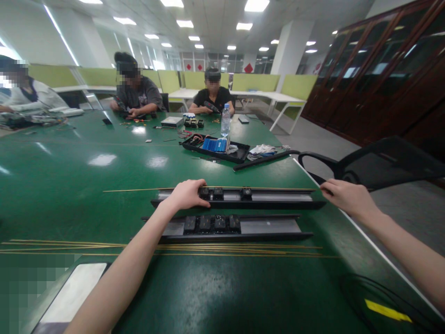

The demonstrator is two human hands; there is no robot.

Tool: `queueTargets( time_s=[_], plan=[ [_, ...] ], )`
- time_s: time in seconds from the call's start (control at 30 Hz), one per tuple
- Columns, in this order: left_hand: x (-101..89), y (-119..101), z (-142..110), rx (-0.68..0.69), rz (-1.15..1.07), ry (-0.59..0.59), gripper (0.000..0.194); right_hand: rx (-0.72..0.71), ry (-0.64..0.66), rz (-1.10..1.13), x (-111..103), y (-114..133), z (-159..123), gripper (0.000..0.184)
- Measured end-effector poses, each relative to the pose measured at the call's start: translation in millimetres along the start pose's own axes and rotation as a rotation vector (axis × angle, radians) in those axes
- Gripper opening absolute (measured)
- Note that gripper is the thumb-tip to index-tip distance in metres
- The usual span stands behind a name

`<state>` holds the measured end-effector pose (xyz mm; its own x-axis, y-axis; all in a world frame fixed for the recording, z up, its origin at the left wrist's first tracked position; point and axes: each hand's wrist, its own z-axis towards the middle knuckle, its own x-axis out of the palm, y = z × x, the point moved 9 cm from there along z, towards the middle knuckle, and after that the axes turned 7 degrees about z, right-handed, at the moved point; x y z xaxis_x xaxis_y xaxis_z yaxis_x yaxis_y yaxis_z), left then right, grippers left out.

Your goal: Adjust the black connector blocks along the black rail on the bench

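My left hand point(186, 197) is closed around a black socket-like block in the far black-edged metal channel point(281, 197), its thumb against the channel's front wall. Two more black blocks point(218, 193) sit further right in that channel. A thin brass-coloured rod point(132, 190) lies along the channel's back edge and passes by my left fingers. Beyond the channel's right end, my right hand point(349, 197) has its fingers pinched close to the rod's tip; what is between them is hidden. A second channel point(271, 226) lies nearer me, with several black socket blocks point(205, 224) side by side.
Several brass rods point(243, 250) lie in front of the channels. A black tray point(239, 153), a water bottle point(225, 120), gloves point(262, 150) and a black strip point(264, 161) are further back. Black cable point(361, 290) lies at front right. An office chair point(378, 162) stands right. Three people sit beyond.
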<state>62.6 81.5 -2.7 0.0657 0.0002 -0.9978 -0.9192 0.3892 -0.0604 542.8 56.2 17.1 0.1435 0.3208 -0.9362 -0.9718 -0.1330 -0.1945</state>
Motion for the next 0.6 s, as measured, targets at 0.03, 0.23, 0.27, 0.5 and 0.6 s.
queueTargets(
  time_s=[0.03,0.23,0.27,0.5,0.6],
  plan=[
    [-0.2,0.0,-0.1,0.001,-0.001,-0.003,0.069,0.007,0.006,0.0,0.7,-2.0,-0.7,0.027],
    [0.4,0.1,0.2,0.001,0.0,0.0,0.068,0.045,0.014,-0.005,5.3,-16.6,-5.3,0.031],
    [0.2,-0.1,0.3,0.002,0.0,-0.001,0.068,0.049,0.013,-0.003,5.8,-19.2,-6.2,0.031],
    [-0.5,-0.6,0.5,-0.014,-0.008,0.01,0.071,0.058,0.01,0.018,3.9,-31.0,-8.3,0.025],
    [-0.8,-0.9,0.1,-0.016,-0.004,0.014,0.071,0.054,-0.004,-0.016,3.0,-34.5,-8.5,0.026]
  ],
)
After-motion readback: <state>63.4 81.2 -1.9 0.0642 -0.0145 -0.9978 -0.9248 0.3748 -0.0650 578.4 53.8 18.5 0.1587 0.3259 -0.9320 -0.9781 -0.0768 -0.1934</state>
